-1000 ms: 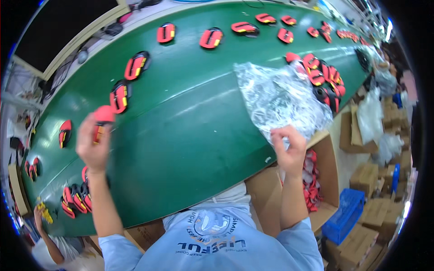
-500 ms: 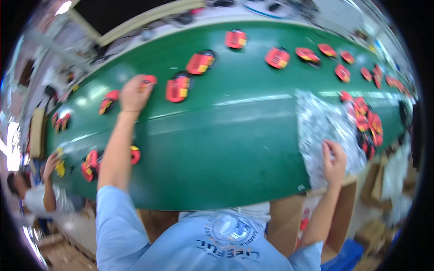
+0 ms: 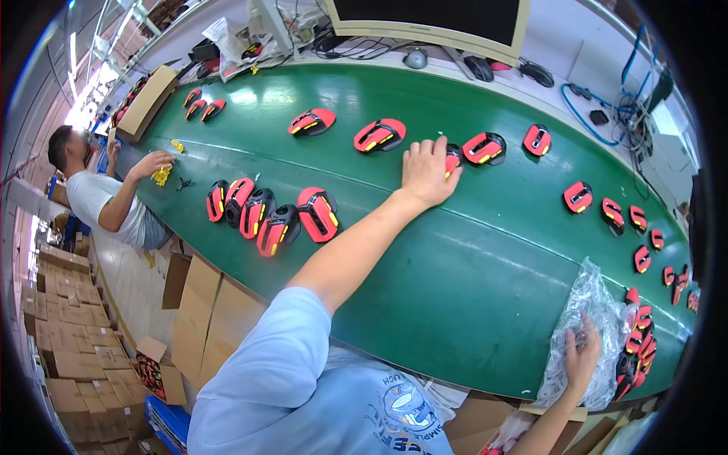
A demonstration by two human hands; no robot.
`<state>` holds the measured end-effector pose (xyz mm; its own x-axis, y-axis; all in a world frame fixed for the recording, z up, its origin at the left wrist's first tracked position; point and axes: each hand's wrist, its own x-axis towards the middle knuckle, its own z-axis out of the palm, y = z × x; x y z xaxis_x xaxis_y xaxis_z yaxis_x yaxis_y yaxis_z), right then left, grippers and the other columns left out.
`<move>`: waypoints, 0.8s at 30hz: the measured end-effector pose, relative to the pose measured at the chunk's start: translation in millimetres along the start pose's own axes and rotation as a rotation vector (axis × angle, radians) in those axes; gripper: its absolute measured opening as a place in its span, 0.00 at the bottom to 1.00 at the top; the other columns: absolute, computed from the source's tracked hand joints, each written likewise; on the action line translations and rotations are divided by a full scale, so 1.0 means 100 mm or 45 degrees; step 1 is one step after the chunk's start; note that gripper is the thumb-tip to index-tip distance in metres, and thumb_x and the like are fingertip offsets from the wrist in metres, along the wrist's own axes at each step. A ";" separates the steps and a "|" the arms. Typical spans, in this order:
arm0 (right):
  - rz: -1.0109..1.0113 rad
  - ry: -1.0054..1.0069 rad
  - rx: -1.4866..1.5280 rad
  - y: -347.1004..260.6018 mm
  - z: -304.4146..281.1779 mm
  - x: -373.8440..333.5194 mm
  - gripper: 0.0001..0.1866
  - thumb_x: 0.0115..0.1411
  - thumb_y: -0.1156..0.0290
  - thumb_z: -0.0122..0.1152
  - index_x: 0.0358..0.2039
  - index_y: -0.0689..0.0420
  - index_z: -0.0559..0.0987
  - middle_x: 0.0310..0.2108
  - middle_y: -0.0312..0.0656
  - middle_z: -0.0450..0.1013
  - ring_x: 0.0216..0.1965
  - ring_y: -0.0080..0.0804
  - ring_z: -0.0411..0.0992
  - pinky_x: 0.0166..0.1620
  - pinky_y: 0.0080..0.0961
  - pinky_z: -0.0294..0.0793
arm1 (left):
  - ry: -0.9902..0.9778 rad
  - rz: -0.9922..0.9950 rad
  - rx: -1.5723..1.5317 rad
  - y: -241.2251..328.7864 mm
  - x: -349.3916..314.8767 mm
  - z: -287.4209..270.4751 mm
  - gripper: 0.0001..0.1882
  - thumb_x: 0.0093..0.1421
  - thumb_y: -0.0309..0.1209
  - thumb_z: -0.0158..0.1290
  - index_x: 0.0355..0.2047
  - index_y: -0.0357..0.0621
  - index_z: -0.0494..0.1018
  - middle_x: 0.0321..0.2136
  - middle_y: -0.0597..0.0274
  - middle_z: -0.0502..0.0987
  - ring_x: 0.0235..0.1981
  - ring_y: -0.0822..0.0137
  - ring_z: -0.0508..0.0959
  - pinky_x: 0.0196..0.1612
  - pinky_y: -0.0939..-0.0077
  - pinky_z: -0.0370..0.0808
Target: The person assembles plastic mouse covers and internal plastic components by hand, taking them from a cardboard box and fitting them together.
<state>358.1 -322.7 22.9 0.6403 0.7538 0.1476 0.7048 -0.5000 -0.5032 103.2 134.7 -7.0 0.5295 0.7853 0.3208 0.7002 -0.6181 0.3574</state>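
Observation:
My left hand (image 3: 428,176) reaches across the green table, fingers curled over a red-and-black oval gadget (image 3: 453,161) with a yellow strip. Most of that gadget is hidden beneath the fingers. Close by, to its right, lies another such gadget (image 3: 485,149), and to its left one more (image 3: 380,136). At the lower right my right hand (image 3: 582,355) is at a crinkled clear plastic bag (image 3: 562,364), thumb and fingers apart with the plastic showing between them. Past the bag is a heap of the same gadgets (image 3: 641,345).
More gadgets (image 3: 279,227) are grouped at the left on the green table (image 3: 425,288). A co-worker (image 3: 114,197) reaches toward small yellow parts (image 3: 161,175). A monitor (image 3: 432,19), mice and cables line the back shelf. Cardboard boxes (image 3: 83,364) are stacked at lower left.
The view has swung left, bringing in the co-worker and the stacked boxes. My left hand stays at a gadget, now beside others in the row. My right hand remains at the bag.

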 end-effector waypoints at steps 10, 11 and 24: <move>-0.189 0.086 -0.050 0.44 -0.01 -0.19 0.17 0.66 0.73 0.66 0.55 0.63 0.83 0.39 0.50 0.76 0.38 0.49 0.73 0.42 0.40 0.73 | 0.703 0.231 -0.188 -0.38 1.91 -1.23 0.53 0.70 0.71 0.42 0.76 0.36 0.58 0.75 0.25 0.52 0.77 0.29 0.48 0.77 0.36 0.48; -0.071 0.030 -0.063 0.43 -0.01 -0.22 0.17 0.67 0.74 0.64 0.55 0.63 0.83 0.39 0.50 0.76 0.38 0.49 0.73 0.41 0.41 0.72 | 0.737 0.104 -0.121 -0.39 2.06 -1.23 0.53 0.70 0.72 0.41 0.77 0.39 0.58 0.76 0.29 0.53 0.78 0.33 0.49 0.78 0.40 0.47; -0.051 0.063 0.012 0.45 0.01 -0.20 0.11 0.69 0.77 0.63 0.50 0.65 0.86 0.38 0.50 0.80 0.38 0.44 0.76 0.43 0.36 0.75 | 0.488 -0.178 -0.073 -0.99 2.31 -0.83 0.51 0.69 0.72 0.41 0.72 0.37 0.65 0.73 0.28 0.58 0.76 0.32 0.53 0.76 0.38 0.50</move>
<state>377.2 -360.2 -3.4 0.6261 0.7511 0.2094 0.7272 -0.4656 -0.5043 115.8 374.4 104.5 0.2073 0.7984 0.5653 0.7189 -0.5162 0.4655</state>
